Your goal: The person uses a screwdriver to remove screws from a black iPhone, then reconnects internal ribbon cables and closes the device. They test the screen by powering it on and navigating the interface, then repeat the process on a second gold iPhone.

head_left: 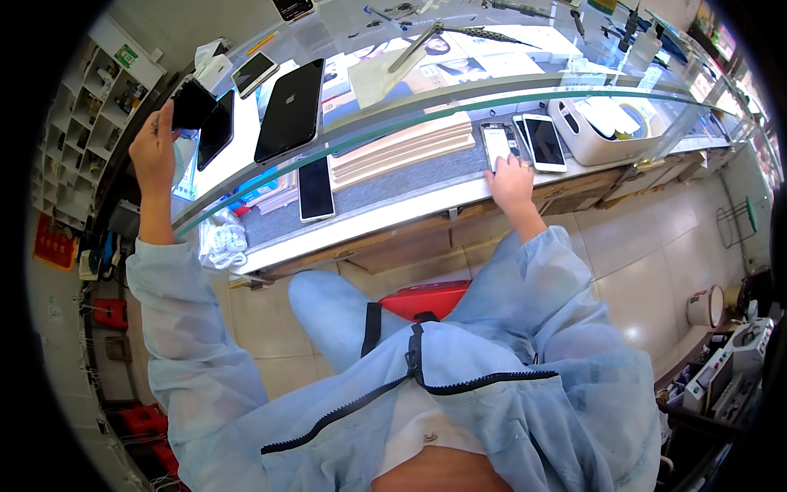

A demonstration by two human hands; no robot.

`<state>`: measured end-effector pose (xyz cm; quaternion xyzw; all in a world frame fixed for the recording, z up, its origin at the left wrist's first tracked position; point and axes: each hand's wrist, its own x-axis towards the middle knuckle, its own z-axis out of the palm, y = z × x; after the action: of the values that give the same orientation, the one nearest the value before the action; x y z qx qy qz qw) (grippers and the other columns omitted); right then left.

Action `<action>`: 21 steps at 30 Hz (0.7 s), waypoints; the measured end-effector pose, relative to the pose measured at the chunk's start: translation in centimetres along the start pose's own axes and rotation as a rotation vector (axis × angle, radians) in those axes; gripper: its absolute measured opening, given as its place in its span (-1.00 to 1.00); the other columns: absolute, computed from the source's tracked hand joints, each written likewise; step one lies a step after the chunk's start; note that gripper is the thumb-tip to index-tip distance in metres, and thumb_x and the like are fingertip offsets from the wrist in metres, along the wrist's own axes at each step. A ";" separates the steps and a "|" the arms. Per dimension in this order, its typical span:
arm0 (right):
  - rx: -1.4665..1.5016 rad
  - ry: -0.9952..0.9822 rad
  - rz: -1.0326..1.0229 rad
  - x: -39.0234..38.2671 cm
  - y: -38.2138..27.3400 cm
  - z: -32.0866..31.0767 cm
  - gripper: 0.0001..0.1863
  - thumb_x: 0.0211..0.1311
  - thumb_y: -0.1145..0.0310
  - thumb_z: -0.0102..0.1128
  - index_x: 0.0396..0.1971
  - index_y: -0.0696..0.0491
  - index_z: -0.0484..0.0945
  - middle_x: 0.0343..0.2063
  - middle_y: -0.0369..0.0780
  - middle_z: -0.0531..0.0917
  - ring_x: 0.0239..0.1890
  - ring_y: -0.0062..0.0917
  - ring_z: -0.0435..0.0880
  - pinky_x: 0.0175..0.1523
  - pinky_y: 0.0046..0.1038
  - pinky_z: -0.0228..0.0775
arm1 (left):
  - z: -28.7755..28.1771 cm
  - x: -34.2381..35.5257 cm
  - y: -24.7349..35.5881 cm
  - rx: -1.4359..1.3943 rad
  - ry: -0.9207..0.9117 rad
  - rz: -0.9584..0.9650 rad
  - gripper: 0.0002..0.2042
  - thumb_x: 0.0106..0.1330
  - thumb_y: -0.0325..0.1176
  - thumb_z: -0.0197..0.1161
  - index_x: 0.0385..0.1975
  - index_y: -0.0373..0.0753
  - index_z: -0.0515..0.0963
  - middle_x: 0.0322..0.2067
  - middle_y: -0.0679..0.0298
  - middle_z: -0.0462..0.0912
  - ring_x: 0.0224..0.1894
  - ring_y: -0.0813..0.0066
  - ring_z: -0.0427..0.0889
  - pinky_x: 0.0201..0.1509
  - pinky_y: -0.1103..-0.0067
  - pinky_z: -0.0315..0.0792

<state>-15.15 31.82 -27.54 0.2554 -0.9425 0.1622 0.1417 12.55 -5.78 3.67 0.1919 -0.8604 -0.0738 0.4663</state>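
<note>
My left hand (153, 152) is raised at the far left with its fingers closed on a glossy black phone screen (193, 105), held tilted above the glass counter. Just beside it lies a dark phone (216, 131). On the lower shelf, my right hand (512, 182) has its fingers closed over the near end of an opened phone (497, 141) whose inner parts show; the fingers hide that end. Immediately right of this hand, a white-framed phone (543, 143) lies face up, overlapping another. A large black tablet-like device (290, 111) rests on the glass.
A white-edged phone (315, 190) lies on the shelf beside stacked tan boards (402, 152). Coiled white cables (223, 239) sit at its left end, a white bin (607, 135) at its right. Tweezers (415, 47) lie on the glass. A shelf rack (94, 115) stands left.
</note>
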 end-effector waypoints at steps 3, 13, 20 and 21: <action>-0.052 0.082 -0.023 -1.7 -1.0 -1.0 -0.68 -0.08 0.13 0.34 -0.41 0.04 0.57 -0.28 -0.14 0.53 -0.12 -0.16 0.49 -0.11 -0.20 0.37 | -1.5 0.1 1.5 -0.054 0.010 -0.126 -0.55 0.35 -0.02 0.09 -0.30 -0.40 0.59 -0.70 0.39 0.36 -0.58 0.77 0.42 -0.41 0.67 0.51; 0.504 0.075 0.137 -1.8 2.1 -3.9 -0.60 -0.19 0.22 0.32 -0.28 0.09 0.59 -0.16 -0.07 0.56 -0.14 -0.26 0.57 -0.10 -0.36 0.43 | -3.6 -0.5 8.8 -0.506 0.044 0.151 -0.65 0.35 -0.17 0.13 -0.16 -0.38 0.58 -0.47 0.30 0.58 -0.41 0.67 0.55 -0.22 0.64 0.59; 1.553 -0.541 -0.020 -6.9 6.1 -20.9 -0.42 -0.18 0.22 0.37 -0.13 0.24 0.46 -0.01 0.00 0.47 -0.16 -0.39 0.60 -0.11 -0.55 0.41 | -4.4 -1.0 9.8 -0.627 -0.144 0.139 -0.60 0.39 -0.11 0.03 -0.22 -0.41 0.54 -0.43 0.14 0.67 -0.45 0.48 0.70 -0.37 0.66 0.60; 1.648 -0.602 -0.139 -6.9 6.3 -22.8 -0.41 -0.19 0.20 0.39 -0.16 0.25 0.46 0.03 0.06 0.42 -0.12 -0.34 0.59 -0.09 -0.52 0.42 | -3.8 -0.8 10.5 -0.655 -0.182 0.186 -0.60 0.38 -0.09 0.03 -0.24 -0.40 0.54 -0.44 0.14 0.67 -0.47 0.48 0.70 -0.41 0.68 0.60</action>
<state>-8.54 48.62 -10.70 0.3653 -0.5052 0.7076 -0.3327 13.39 4.33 8.35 -0.0545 -0.8430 -0.3199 0.4291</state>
